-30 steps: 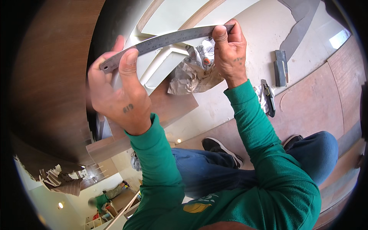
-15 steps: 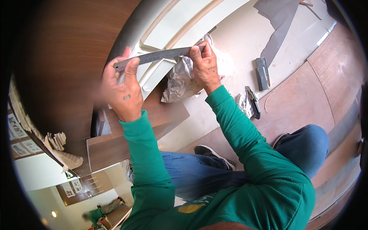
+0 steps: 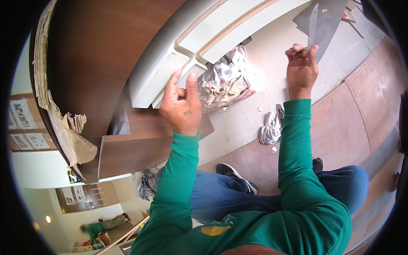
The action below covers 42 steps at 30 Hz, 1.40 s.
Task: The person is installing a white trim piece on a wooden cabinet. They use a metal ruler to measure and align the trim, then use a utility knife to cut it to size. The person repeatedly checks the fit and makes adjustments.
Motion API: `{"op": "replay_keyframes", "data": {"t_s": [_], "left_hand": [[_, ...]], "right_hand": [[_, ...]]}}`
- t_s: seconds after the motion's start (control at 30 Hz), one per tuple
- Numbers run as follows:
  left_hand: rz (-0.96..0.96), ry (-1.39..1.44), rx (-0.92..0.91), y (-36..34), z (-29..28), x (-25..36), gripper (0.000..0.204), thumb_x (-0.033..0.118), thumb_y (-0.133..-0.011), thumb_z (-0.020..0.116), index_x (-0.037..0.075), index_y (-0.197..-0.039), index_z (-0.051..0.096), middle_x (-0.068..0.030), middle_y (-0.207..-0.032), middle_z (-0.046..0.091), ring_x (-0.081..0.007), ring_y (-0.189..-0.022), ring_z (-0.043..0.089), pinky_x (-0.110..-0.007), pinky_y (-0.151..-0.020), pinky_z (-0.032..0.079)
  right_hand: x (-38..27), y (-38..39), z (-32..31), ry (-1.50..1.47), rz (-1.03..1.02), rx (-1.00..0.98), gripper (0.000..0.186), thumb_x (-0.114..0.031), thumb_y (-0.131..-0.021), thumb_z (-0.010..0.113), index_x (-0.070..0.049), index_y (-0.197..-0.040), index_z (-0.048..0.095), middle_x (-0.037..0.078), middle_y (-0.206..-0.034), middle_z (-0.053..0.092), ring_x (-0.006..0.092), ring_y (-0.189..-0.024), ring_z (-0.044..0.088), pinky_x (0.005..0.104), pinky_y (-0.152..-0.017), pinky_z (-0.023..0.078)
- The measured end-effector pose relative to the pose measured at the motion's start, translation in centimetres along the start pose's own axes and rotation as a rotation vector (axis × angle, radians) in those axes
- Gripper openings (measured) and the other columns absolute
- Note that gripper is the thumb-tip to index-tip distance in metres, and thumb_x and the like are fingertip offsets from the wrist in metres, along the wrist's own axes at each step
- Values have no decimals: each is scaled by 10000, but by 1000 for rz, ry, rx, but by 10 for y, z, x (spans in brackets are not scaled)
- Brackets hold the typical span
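My right hand (image 3: 302, 70) is raised at the right, pinching one end of a thin metal ruler (image 3: 313, 25) that points up and away. My left hand (image 3: 182, 106) has its thumb and index finger stretched out and apart, with the other fingers curled; nothing shows in it. Its index fingertip is close to the corner of a white panelled piece with raised edges (image 3: 170, 70); whether it touches cannot be made out. Between the hands, on the floor, lies a crumpled printed paper bundle (image 3: 229, 80).
Brown wood panels (image 3: 114, 42) rise at the left, with torn cardboard (image 3: 80, 144) along an edge. A crumpled white cloth (image 3: 270, 127) lies on the floor beside a dark tool. Grey sheet material (image 3: 329, 32) is far right. Another person in green (image 3: 95, 231) is at lower left.
Both hands held the ruler between them; my left hand has let go. My right hand has carried it to the right, and my left hand has moved right beside the white piece.
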<state>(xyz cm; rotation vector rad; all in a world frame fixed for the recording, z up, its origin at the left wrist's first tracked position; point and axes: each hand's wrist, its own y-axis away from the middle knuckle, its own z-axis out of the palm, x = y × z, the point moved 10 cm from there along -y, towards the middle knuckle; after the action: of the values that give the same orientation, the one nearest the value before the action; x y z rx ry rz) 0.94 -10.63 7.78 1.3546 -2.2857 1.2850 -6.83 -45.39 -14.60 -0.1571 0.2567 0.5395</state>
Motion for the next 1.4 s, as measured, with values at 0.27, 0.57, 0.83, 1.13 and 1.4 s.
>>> {"op": "replay_keyframes", "data": {"t_s": [0.27, 0.57, 0.83, 1.13, 1.4], "left_hand": [[-26, -385, -139, 9, 33, 12, 733, 435, -1040, 816, -121, -1484, 642, -40, -542, 563, -120, -527, 557, -324, -591, 474], [588, -142, -166, 31, 64, 82, 94, 129, -1003, 818, 39, -1034, 812, -56, -743, 710, -147, -673, 684, -344, -688, 577], [433, -350, 343, -18, -21, 70, 312, 305, -978, 874, 50, -1129, 775, -92, -1154, 770, -290, -1103, 660, -424, -1015, 492], [314, -168, 272, -52, -15, 27, 195, 336, -952, 873, 202, -1088, 835, 41, -1160, 811, -262, -1198, 652, -452, -1135, 351], [587, -248, 227, -21, -18, 55, 535, 441, -960, 838, 22, -1278, 743, -146, -1366, 754, -339, -1235, 683, -471, -1125, 464]], "right_hand": [[2, -4, 1, -26, -20, 176, 326, -340, -1145, 664, -141, -894, 599, 38, -868, 667, 207, -828, 713, 412, -804, 578], [-32, -15, -9, 80, -83, 263, 309, -310, -1099, 715, -127, -875, 605, 54, -908, 685, 199, -804, 704, 398, -752, 583], [-40, -20, 26, 339, -74, 16, 211, -235, -1084, 733, -60, -968, 715, 36, -912, 690, 159, -844, 666, 335, -768, 542], [-25, 2, 140, 753, -122, -481, 266, -276, -1053, 834, -33, -1065, 725, 0, -922, 738, 88, -850, 663, 249, -773, 538], [6, 8, 204, 666, -145, -457, 330, -282, -1036, 857, 23, -1080, 740, 39, -872, 778, 97, -766, 713, 245, -703, 573]]}}
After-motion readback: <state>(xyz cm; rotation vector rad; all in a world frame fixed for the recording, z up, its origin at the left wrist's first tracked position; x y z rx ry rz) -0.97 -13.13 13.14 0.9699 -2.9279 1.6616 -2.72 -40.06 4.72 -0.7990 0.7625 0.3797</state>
